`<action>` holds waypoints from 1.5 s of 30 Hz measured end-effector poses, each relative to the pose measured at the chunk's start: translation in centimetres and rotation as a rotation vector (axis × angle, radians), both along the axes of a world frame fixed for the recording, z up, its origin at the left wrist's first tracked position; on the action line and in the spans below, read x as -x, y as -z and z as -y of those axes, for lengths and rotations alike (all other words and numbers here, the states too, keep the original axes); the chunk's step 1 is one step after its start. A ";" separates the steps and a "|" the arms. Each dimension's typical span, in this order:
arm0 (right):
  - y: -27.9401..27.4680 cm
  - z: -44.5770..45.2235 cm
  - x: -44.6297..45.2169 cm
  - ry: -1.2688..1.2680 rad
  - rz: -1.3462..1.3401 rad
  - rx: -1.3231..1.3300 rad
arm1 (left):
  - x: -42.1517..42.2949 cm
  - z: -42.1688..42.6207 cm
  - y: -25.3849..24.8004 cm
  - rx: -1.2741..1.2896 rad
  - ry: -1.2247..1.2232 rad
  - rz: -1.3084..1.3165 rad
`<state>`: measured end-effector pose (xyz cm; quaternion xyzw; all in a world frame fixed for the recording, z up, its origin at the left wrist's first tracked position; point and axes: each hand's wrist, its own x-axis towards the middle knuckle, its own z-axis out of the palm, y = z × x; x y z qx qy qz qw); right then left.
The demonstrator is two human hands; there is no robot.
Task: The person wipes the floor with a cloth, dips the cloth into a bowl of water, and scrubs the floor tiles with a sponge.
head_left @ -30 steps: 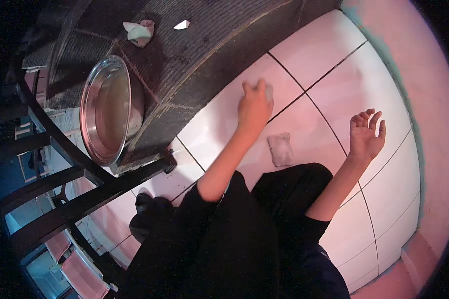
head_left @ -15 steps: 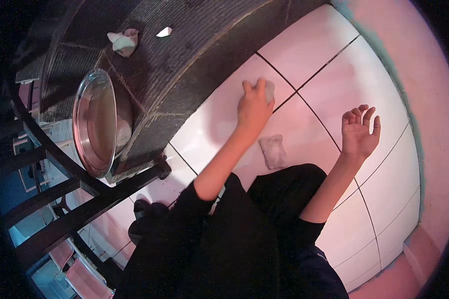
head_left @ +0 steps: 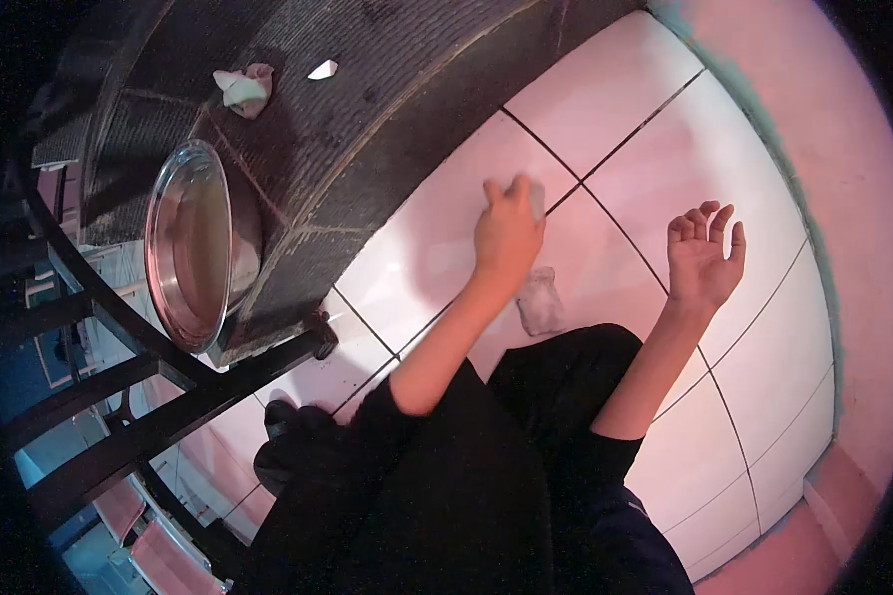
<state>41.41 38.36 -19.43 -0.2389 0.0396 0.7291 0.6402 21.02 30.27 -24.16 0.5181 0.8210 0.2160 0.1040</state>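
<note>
On the white floor tiles (head_left: 427, 233), my left hand (head_left: 509, 236) is pressed palm down, its fingers curled over a small greyish pad (head_left: 537, 201). Only the pad's right edge shows beside the fingers, so I cannot tell whether it is a sponge or a folded cloth. Between that hand and my knee lies a second pale, rectangular pad (head_left: 540, 301), flat on the tiles and touched by neither hand. My right hand (head_left: 704, 260) is held up to the right, palm up, with loosely bent fingers apart and nothing in them.
At the left, a metal basin (head_left: 191, 248) of murky liquid stands on a dark ribbed step (head_left: 367, 109). A crumpled cloth (head_left: 245, 91) and a white scrap (head_left: 322, 70) lie on that step. Black railing bars (head_left: 159, 426) cross the lower left. A pink wall (head_left: 814, 129) curves along the right.
My left hand has shifted slightly towards me with the greyish pad. My right hand has moved a little to the left and up, still with nothing in it.
</note>
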 end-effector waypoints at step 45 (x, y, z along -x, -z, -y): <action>-0.8 0.4 2.0 -0.062 -0.023 -0.001 | 5.8 -1.3 1.7 -0.159 0.061 -0.146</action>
